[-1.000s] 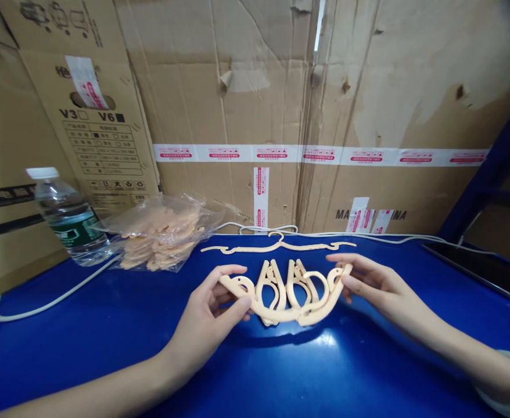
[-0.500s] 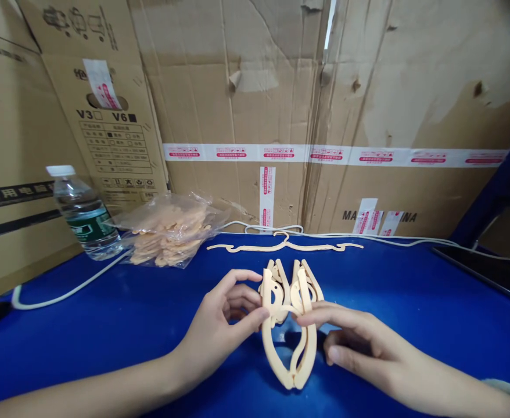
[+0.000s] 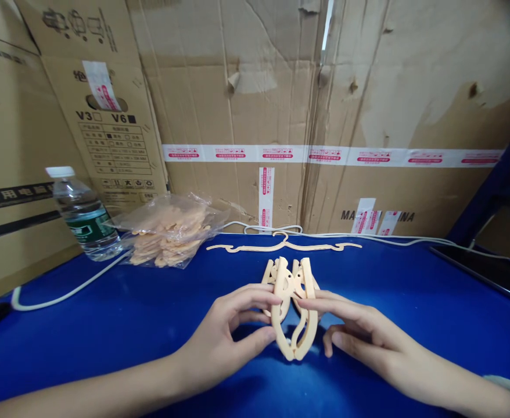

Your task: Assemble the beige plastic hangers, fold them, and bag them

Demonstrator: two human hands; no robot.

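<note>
A beige folding clothes hanger (image 3: 310,325), its two arms bent up into a narrow shape, is held between my hands at the middle. My left hand (image 3: 229,328) holds its left arm, with fingertips at the outer side and thumb lower down. From the other side my right hand (image 3: 363,331) presses its extended index finger on the right arm; its thumb is apart from the hanger. Close behind are more folded beige hangers (image 3: 267,273), partly hidden by the held one. Farther back an unfolded beige hanger (image 3: 255,248) lies flat, hook away from me.
A clear plastic bag (image 3: 172,229) full of beige hanger parts lies at the back left beside a water bottle (image 3: 87,217). White cables (image 3: 394,237) run along the back of the blue table (image 3: 142,337). A dark flat device (image 3: 477,273) lies at right. Cardboard boxes (image 3: 237,104) wall the back.
The held hanger has moved away from me, toward the folded ones behind. Its arms are closer together, and my left hand has shifted right with its arm. My right hand has barely moved.
</note>
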